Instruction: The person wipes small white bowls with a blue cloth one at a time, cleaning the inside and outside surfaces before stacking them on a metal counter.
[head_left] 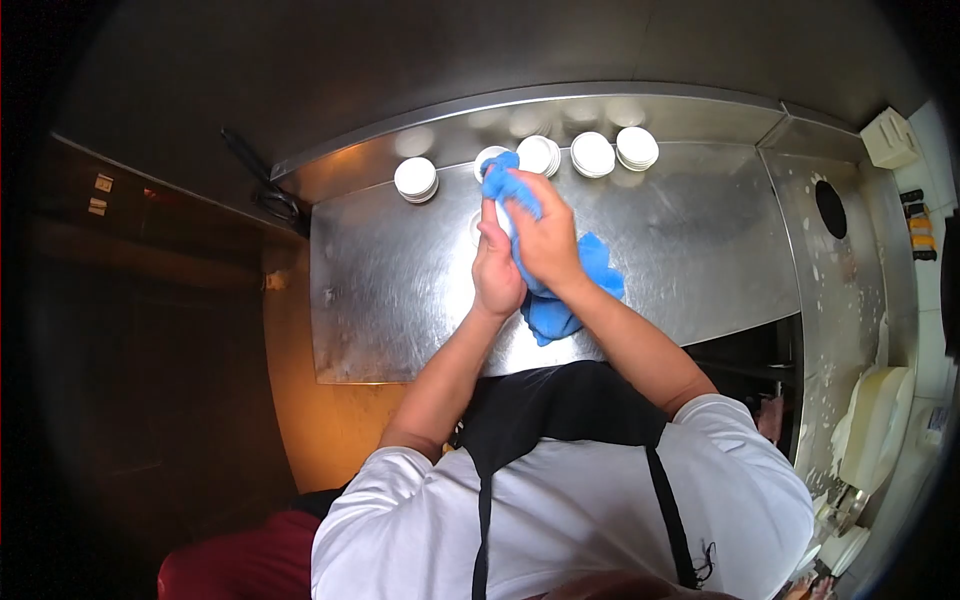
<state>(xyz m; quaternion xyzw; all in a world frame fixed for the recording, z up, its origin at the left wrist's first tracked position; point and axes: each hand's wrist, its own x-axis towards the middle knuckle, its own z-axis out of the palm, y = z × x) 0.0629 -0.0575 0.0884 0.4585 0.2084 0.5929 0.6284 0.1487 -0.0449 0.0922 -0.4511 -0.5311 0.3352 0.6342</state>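
Both hands meet above the steel counter [390, 280]. My left hand [497, 272] is closed on a small white dish [503, 216], which is mostly hidden by the cloth and fingers. A blue cloth [520, 194] is gripped in my right hand [549, 232] and pressed against the dish, with folds sticking out beyond the fingertips. More blue cloth [552, 318] lies on the counter beneath the right wrist. The rim of a white dish [475, 228] shows just left of my left fingers.
Along the back wall stand several stacks of small white dishes, from the leftmost stack [415, 177] to the rightmost stack [637, 147]. A wet, sudsy steel sink counter [815, 330] runs down the right, holding a pale container [880, 425]. Another person's hand [822, 588] appears at lower right.
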